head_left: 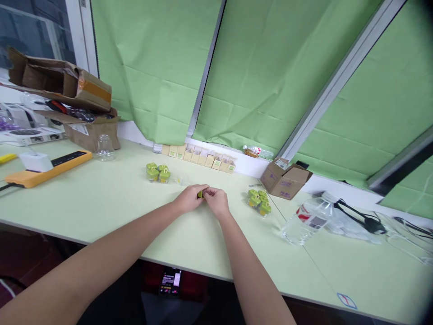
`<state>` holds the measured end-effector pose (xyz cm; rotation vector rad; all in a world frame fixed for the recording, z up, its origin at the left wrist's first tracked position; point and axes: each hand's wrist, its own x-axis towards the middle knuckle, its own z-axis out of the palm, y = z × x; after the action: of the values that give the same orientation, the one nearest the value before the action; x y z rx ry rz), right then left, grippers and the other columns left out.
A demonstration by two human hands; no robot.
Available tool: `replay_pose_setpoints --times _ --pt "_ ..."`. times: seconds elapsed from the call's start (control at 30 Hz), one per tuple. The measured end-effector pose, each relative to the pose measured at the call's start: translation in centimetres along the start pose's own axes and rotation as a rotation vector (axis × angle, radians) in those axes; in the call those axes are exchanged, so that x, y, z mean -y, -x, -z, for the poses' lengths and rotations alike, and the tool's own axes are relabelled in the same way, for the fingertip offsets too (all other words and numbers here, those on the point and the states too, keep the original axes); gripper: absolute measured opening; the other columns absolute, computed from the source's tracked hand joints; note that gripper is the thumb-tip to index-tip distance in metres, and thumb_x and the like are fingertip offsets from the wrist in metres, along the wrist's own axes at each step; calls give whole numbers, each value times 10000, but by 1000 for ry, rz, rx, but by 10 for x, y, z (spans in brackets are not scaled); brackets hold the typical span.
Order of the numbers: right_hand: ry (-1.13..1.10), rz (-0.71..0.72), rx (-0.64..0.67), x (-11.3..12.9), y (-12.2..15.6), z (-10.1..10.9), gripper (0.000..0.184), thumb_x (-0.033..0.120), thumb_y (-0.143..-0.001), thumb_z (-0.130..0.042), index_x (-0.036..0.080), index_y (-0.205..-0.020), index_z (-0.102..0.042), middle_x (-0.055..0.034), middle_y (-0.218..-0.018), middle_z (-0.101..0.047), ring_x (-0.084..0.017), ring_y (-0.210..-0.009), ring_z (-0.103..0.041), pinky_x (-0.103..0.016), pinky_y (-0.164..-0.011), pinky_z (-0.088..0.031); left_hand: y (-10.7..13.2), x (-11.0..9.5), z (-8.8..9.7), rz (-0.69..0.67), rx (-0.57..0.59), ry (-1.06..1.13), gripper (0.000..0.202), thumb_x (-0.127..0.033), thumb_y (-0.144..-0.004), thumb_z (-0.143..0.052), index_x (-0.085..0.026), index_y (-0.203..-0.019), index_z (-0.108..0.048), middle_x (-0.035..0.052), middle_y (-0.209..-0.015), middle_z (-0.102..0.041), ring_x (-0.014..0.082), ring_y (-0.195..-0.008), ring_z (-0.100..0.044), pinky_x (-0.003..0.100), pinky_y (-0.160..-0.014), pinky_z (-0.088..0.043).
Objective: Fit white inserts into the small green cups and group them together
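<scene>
Two bare hands at work over a pale green bench (111, 194); the left hand (191, 199) and the right hand (217, 201) meet near the middle, their fingertips pinching a small green piece (200, 194) between them; the fingers cover most of the piece, so its full shape cannot be told. To the left and slightly farther back stands a cluster of green-lidded containers (158, 173), clear-walled below; small clear pieces (182, 180), too faint to identify, lie between this cluster and the hands. To the right, a second cluster (259, 202) of similar green-topped containers sits in front of an open cardboard carton (286, 180); a large clear bottle (309, 220), capped and tilted in the view, occupies the bench farther right, just beside a black cable (365, 222).

Along the rear edge runs a row of small tan boxes (203, 158); right of the row, a smaller bottle (259, 151) lies on its side; green blinds (277, 76) hang behind. At left: an orange power strip (71, 162) bearing a white adapter (35, 161); a clear jar (105, 149); stacked cardboard boxes (89, 133). Below the front edge, a phone (171, 282) shows a lit screen.
</scene>
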<state>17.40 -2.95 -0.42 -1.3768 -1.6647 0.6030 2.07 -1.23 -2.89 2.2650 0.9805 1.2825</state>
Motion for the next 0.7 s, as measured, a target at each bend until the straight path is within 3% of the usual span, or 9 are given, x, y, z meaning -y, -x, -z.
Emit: replay_pose_setpoints --times 0.1,0.23,0.3,0.4,0.53,0.7 --pt "47 -61 -115 6 1 2 162 376 -697 -659 228 -744 -706 5 -741 -712 -172 -688 -647 -278 -659 -487 -1 -3 1 -2 -24 8 514 -135 -769 -617 -203 -1279 -636 84 -1233 -685 238 -1095 -656 360 -981 -513" --pt "-52 -79 -179 4 -3 3 366 397 -638 -727 207 -942 -653 -33 -912 -709 -159 -679 -635 -295 -646 -515 -2 -8 4 -34 -43 19 523 -130 -780 -621 -230 -1293 -628 77 -1221 -689 229 -1048 -667 359 -954 -525" --pt "-155 -87 -97 3 -4 3 398 397 -659 -715 201 -1000 -653 -55 -962 -708 -166 -705 -646 -301 -632 -526 -2 -11 6 -59 -53 33 534 -119 -785 -614 -243 -1305 -619 71 -1237 -681 218 -1043 -665 351 -944 -529" --pt "-295 -54 45 4 -4 4 316 374 -709 -675 200 -973 -681 -45 -869 -714 -180 -728 -654 -305 -628 -537 -2 -16 8 -88 -55 53 542 -109 -789 -606 -253 -1312 -612 69 -1234 -679 211 -1039 -660 344 -921 -537" --pt "-419 -4 89 8 -2 6 236 333 -707 -687 196 -900 -683 -9 -738 -685 -173 -699 -638 -304 -651 -535 -2 -22 9 -107 -35 85 528 -135 -796 -614 -261 -1309 -611 65 -1191 -692 203 -991 -662 325 -859 -547" --pt "-572 11 179 8 -2 8 278 365 -717 -733 205 -941 -693 -10 -776 -687 -174 -740 -641 -321 -719 -529 -2 -30 12 -62 -34 138 557 -119 -772 -600 -243 -1315 -594 76 -1212 -674 204 -975 -659 312 -836 -540"
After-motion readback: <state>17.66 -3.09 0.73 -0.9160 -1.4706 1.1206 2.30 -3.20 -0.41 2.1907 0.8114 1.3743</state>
